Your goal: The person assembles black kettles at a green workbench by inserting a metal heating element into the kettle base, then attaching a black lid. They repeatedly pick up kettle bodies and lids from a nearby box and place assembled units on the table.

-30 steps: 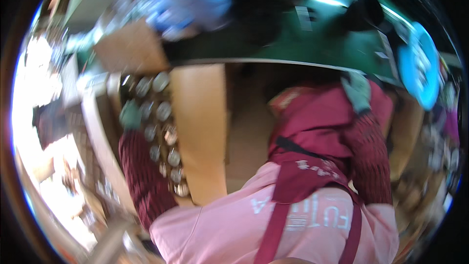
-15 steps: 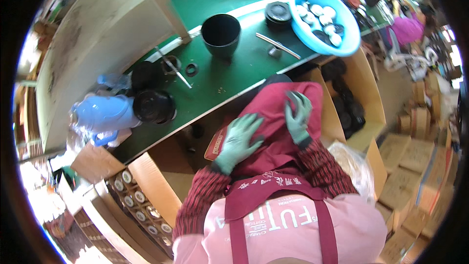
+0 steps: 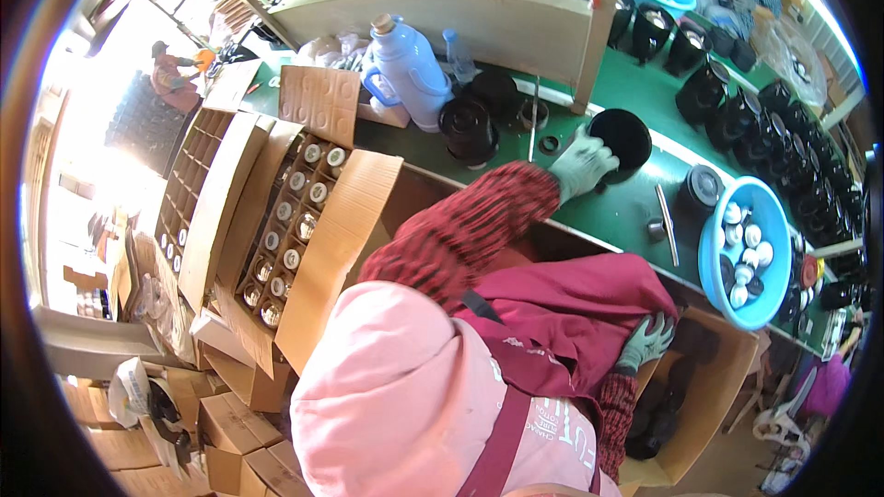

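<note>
My left hand [image 3: 584, 165], in a pale green glove, reaches across the bench to a tall black tapered pot [image 3: 624, 138]. Its fingers curl against the near left side of the pot, up by the rim; the fingertips are partly hidden. The pot stands upright on the green bench top [image 3: 589, 216]. Lower right, my right hand [image 3: 647, 341], gloved too, lies on the maroon apron [image 3: 562, 299] over my lap with its fingers spread. It holds nothing. Right of the pot are a metal rod [image 3: 667, 225] and a small metal cup [image 3: 656, 230].
A blue basin [image 3: 709, 267] of white-and-dark round parts stands right, beside a black lid [image 3: 703, 187]. Left are a blue thermos jug [image 3: 410, 74], black lidded containers [image 3: 468, 132] and an open carton [image 3: 336, 248] of silvery bottles. Another carton [image 3: 709, 405] with black parts sits below right.
My left hand has left the apron and gone forward to the black pot. My right hand has slid to the apron's right side. The view has swung left.
</note>
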Motion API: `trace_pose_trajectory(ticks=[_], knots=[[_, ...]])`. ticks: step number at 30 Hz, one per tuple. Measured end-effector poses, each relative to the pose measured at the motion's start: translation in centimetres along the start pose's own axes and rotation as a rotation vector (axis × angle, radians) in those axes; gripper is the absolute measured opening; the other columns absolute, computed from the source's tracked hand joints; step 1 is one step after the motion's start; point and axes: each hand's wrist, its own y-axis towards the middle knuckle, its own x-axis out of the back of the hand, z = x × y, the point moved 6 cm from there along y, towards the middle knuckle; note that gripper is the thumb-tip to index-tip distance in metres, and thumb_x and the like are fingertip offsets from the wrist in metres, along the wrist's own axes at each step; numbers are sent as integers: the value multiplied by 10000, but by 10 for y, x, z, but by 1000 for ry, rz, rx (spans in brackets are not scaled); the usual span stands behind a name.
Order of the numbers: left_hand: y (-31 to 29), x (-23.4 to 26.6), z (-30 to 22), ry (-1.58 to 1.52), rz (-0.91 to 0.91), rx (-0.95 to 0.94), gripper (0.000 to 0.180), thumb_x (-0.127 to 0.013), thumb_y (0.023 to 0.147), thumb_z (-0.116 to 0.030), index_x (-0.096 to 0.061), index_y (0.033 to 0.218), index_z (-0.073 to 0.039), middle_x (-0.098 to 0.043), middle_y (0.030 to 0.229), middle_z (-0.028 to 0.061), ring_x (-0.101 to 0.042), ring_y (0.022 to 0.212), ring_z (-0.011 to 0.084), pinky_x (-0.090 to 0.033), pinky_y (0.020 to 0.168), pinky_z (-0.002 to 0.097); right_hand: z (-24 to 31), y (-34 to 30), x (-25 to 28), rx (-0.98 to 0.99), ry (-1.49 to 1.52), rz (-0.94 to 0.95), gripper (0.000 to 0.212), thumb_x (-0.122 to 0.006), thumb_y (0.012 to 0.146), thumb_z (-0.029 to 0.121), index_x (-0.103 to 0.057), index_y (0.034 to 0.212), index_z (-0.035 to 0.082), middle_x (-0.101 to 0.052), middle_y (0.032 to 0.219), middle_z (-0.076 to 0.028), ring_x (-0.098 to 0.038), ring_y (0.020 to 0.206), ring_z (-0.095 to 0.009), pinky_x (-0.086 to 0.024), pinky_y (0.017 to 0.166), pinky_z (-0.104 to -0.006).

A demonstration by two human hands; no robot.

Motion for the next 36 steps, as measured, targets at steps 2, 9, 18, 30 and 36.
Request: trace_pose_trajectory(ticks=[2, 9, 18, 30, 36], knots=[[-70, 48, 10, -215, -270, 82, 280, -786, 802, -266, -724, 1043, -138, -721, 1059, 80, -682, 1010, 275, -469, 1014, 499, -2, -5, 2, 46, 8, -39, 470, -623, 934, 416, -622, 1362, 221, -506, 1525, -65, -434, 1402, -334, -369, 1112, -559], [-361, 199, 136, -195, -1022, 797, 228, -687, 906, -1, -680, 1134, -8, -694, 958, 109, -646, 845, 215, -523, 794, 311, 6, -8, 11, 57, -69, -18, 437, -606, 974, 373, -610, 1379, 211, -521, 1505, -77, -473, 1368, -355, -398, 1117, -521], [-451, 137, 422, -1705, -1648, 640, 409, -561, 1051, -319, -604, 1402, -115, -643, 1391, 57, -640, 1187, 286, -566, 923, 518, 9, -5, -4, 91, -359, 149, 535, -566, 983, 439, -520, 1481, 247, -465, 1564, -61, -411, 1428, -350, -353, 1157, -544], [-495, 172, 543, -393, -1020, 1308, 453, -661, 957, -445, -639, 1084, -11, -639, 994, 115, -616, 863, 234, -508, 719, 396, 85, -39, 46, -44, -189, 187, 604, -674, 885, 339, -531, 1448, 176, -398, 1572, -193, -330, 1460, -419, -268, 1165, -607], [-422, 84, 272, -720, -998, 976, 357, -653, 962, -176, -598, 1246, 33, -620, 1179, 136, -596, 1063, 255, -475, 944, 392, 67, -17, 27, -70, -170, 178, 516, -648, 909, 412, -583, 1373, 196, -427, 1548, -147, -352, 1446, -377, -277, 1151, -578]])
